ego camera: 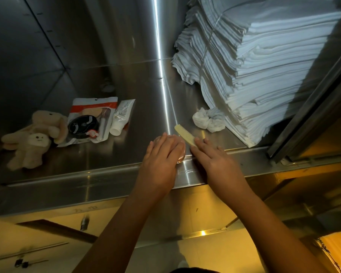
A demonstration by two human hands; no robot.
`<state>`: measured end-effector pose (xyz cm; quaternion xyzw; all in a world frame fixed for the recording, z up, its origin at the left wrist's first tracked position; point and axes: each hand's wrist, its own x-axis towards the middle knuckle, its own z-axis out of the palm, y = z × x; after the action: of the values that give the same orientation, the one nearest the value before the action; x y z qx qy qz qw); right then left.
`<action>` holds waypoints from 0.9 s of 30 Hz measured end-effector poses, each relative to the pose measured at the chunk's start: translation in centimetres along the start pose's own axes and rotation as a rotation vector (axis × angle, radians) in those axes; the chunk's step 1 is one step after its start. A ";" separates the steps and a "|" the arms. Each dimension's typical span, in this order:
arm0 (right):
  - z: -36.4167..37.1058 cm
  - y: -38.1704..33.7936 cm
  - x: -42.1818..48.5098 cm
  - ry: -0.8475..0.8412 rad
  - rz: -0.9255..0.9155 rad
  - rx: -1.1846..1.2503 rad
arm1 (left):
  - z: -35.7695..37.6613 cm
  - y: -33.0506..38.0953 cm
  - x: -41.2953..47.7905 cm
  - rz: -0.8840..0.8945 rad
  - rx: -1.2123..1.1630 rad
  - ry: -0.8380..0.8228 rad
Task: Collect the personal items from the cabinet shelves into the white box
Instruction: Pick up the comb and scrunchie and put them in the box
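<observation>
We see a pale yellow comb [183,134] lying near the front edge of the steel shelf [126,154], about midway along it, teeth facing right. Its near end lies under the fingertips of the right hand [215,161], whose fingers [198,149] are straight and slightly spread, resting on it rather than pinching. Just left of the comb, a round peach-coloured item [182,153] sits at the front edge, partly past the shelf's lip. The left hand [161,155] lies flat over it, fingers straight and close together.

Toward the shelf's left end lie two beige plush toys [37,133], a printed packet [93,107] with a black round tin [83,124] on it, and a white tube [120,119] beside them. Right of the comb we find a white scrunchie [208,119], touching a tall stack of folded white cloths [264,66] at the right end.
</observation>
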<state>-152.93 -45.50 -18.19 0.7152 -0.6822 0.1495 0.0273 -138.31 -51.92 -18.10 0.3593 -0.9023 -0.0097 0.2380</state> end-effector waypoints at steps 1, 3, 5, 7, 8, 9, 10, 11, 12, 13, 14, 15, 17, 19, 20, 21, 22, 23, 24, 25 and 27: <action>-0.1 0.0 -0.1 0.012 0.000 0.006 | 0.0 0.0 0.0 0.007 0.003 -0.001; -0.2 -0.1 -0.3 0.047 -0.006 0.025 | -0.1 -0.1 0.0 0.030 0.022 -0.007; -0.4 -0.3 -0.3 0.100 -0.014 0.022 | -0.3 -0.2 -0.1 0.060 0.058 0.002; -0.6 -0.5 -0.1 0.146 -0.033 0.022 | -0.6 -0.6 -0.4 0.100 0.077 0.033; -0.7 -0.7 0.0 0.161 -0.040 0.032 | -0.8 -0.9 -0.6 0.125 0.080 0.054; -0.7 -0.9 0.1 0.175 -0.045 0.042 | -1.1 -1.2 -0.9 0.140 0.084 0.071; -0.9 -1.1 0.2 0.186 -0.049 0.049 | -1.3 -1.6 -1.2 0.145 0.091 0.079; -1.0 -1.3 0.4 0.195 -0.056 0.055 | -1.6 -1.9 -1.5 0.135 0.099 0.081; -1.1 -1.5 0.7 0.201 -0.067 0.062 | -1.9 -2.2 -1.8 0.114 0.115 0.084; -1.2 -1.8 1.0 0.204 -0.082 0.069 | -2.2 -2.5 -2.1 0.091 0.136 0.091; -1.2 -2.2 1.4 0.204 -0.103 0.073 | -2.6 -2.9 -2.5 0.065 0.157 0.100; -1.2 -2.8 1.7 0.201 -0.129 0.078 | -3.0 -3.1 -2.8 0.037 0.174 0.107; -1.0 -4.0 2.5 0.193 -0.187 0.098 | -4.0 -3.7 -3.6 -0.020 0.196 0.119; -0.6 -5.3 3.2 0.188 -0.251 0.120 | -4.9 -4.3 -4.9 -0.088 0.213 0.132; -0.4 -5.9 3.6 0.187 -0.285 0.129 | -5.4 -4.6 -5.6 -0.128 0.220 0.137; -0.1 -6.6 3.9 0.185 -0.319 0.141 | -5.9 -4.9 -6.4 -0.165 0.228 0.144; 0.1 -7.3 4.2 0.182 -0.351 0.153 | -6.4 -5.3 -7.1 -0.198 0.240 0.158; 0.4 -8.0 4.5 0.177 -0.384 0.169 | -6.8 -5.6 -7.9 -0.228 0.254 0.175; 0.6 -8.9 4.7 0.171 -0.419 0.186 | -7.2 -6.0 -8.8 -0.256 0.269 0.193; 0.9 -9.7 4.9 0.163 -0.456 0.203 | -7.5 -6.3 -9.6 -0.280 0.285 0.211; 1.3 -11.6 5.2 0.150 -0.535 0.227 | -8.2 -6.9 -11.4 -0.339 0.321 0.245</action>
<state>-141.12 -50.06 -16.20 0.8549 -0.4447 0.2649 0.0359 -123.10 -48.36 -16.97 0.5370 -0.7836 0.1373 0.2805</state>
